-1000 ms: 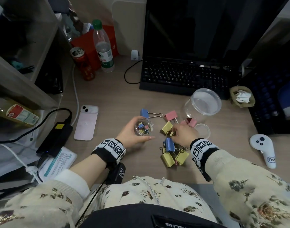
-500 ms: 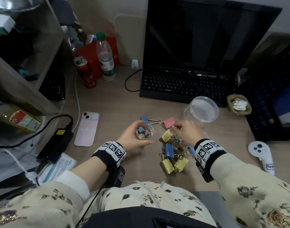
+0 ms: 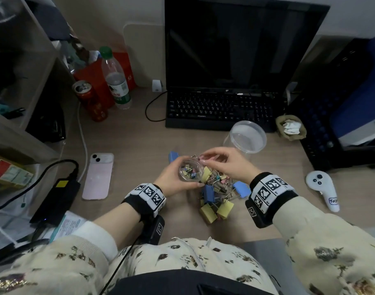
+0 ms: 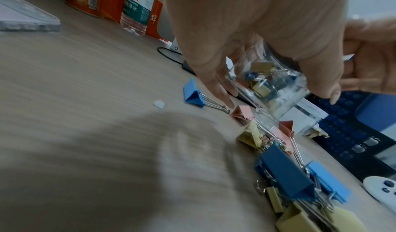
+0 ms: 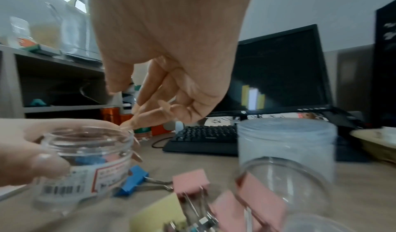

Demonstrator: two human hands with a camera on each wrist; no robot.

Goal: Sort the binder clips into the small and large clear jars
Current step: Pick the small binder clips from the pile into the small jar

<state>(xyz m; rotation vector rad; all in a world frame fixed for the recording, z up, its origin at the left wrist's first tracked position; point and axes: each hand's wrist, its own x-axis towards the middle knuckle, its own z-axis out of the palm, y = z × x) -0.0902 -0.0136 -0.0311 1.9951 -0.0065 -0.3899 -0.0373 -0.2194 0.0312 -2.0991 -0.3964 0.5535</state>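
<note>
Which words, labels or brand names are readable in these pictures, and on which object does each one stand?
"农夫山泉": only "夫山泉" shows, on the water bottle label.
"净水": lower on the same label.
Keyboard front edge: brand too small to read.
White controller: handwriting, illegible.
Small jar sticker: barcode and red frame, blurred.

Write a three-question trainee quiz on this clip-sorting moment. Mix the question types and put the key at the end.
1. True or false: the left hand grips the small jar.
2. Multiple choice: the large jar stands A) left of the phone, B) just in front of the keyboard, C) on the shelf.
3. Fill in: the right hand holds its fingertips over the mouth of the ____ jar.

Key: 1 true. 2 B. 3 small; whether a clip is pinched there cannot be told.
</note>
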